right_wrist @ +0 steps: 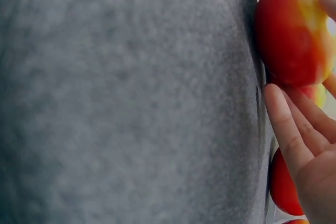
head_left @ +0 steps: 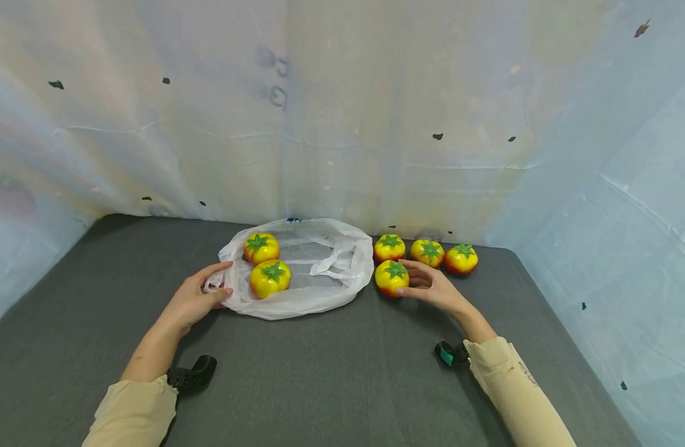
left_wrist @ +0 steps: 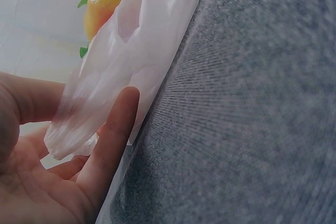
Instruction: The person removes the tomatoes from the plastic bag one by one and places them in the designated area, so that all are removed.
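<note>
And here's the right hand at the front fruit, yellow and red with a green star of leaves, sitting on the grey table just beside the bag! Thumb and fingers come round its right side from near and far, a light pinch at the flank, leaves untouched. Behind it there's a row of three: the left fruit, the middle fruit and the end fruit

Over on the other wing, the left hand is at the bunched corner of the white plastic bag, thumb on one side of the film and fingers on the other; whether they really squeeze it, I can't tell from here. Inside, at the bag's left end, the rear fruit and the nearer fruit sit close together

How does it all handle? That glossy skin suggests something firm, smooth and probably light, liable to slip or roll, so take it round the widest part, thumb facing fingers, well clear of the leaves. The bag looks thin, limp and easily torn: hold it by a gathered fold of rim
</note>
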Available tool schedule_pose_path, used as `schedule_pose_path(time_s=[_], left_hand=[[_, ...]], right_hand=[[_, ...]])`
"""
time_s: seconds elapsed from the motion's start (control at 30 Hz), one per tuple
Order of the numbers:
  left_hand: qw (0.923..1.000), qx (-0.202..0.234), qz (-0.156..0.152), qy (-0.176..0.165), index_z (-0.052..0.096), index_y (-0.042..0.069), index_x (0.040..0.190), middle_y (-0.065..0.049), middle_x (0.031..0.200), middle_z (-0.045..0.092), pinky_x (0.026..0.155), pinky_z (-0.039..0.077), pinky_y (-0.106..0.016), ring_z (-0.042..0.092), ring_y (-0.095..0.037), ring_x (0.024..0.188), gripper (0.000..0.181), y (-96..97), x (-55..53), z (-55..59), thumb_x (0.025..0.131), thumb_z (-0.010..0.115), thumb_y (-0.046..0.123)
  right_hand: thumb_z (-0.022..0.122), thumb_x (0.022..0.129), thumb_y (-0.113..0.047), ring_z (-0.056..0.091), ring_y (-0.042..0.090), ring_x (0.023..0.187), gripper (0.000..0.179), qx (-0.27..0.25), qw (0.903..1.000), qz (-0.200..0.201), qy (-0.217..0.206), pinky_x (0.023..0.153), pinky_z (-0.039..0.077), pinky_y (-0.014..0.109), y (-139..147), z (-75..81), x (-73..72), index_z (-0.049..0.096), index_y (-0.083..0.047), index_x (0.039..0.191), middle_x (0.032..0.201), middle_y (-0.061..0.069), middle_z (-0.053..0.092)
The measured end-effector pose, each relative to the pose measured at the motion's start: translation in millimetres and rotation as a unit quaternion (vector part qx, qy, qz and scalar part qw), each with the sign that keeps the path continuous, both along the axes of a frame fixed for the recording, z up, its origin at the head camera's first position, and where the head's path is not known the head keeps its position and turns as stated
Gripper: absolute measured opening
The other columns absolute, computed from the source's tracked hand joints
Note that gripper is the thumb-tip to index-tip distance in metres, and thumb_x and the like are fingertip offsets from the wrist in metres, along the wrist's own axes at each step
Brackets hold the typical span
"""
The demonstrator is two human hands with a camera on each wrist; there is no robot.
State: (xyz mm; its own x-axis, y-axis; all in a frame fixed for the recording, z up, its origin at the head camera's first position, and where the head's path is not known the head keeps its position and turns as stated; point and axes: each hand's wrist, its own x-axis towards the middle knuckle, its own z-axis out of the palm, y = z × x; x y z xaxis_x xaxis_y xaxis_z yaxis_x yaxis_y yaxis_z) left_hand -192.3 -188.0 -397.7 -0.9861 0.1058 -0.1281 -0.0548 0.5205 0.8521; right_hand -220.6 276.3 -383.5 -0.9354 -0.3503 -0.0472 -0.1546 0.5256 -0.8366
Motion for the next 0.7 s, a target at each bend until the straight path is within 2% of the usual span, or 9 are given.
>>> schedule_pose_path(time_s=[0.53,0.7], left_hand=[[1.0,-0.002,0.003,-0.004,0.028,0.014,0.146,-0.028,0.144,0.025,0.072,0.048,-0.026,0.052,-0.024,0.088,0.061,-0.6,0.9,0.8,0.091,0.054,0.018],[1.0,0.004,0.001,-0.005,0.028,0.014,0.146,-0.027,0.143,0.027,0.071,0.048,-0.025,0.052,-0.023,0.087,0.061,-0.8,1.2,1.2,0.091,0.054,0.018]], right_hand=[[0.069,0.083,-0.026,0.039,0.035,0.13,0.069,0.02,0.9997,0.006,0.015,0.1,0.039,0.05,-7.2,2.6,1.6,0.035,-0.015,0.142,0.147,0.01,0.034],[0.069,0.083,-0.025,0.036,0.035,0.132,0.07,0.014,0.9996,0.009,0.025,0.101,0.038,0.052,-8.1,8.5,3.5,0.034,-0.013,0.142,0.147,0.011,0.035]])
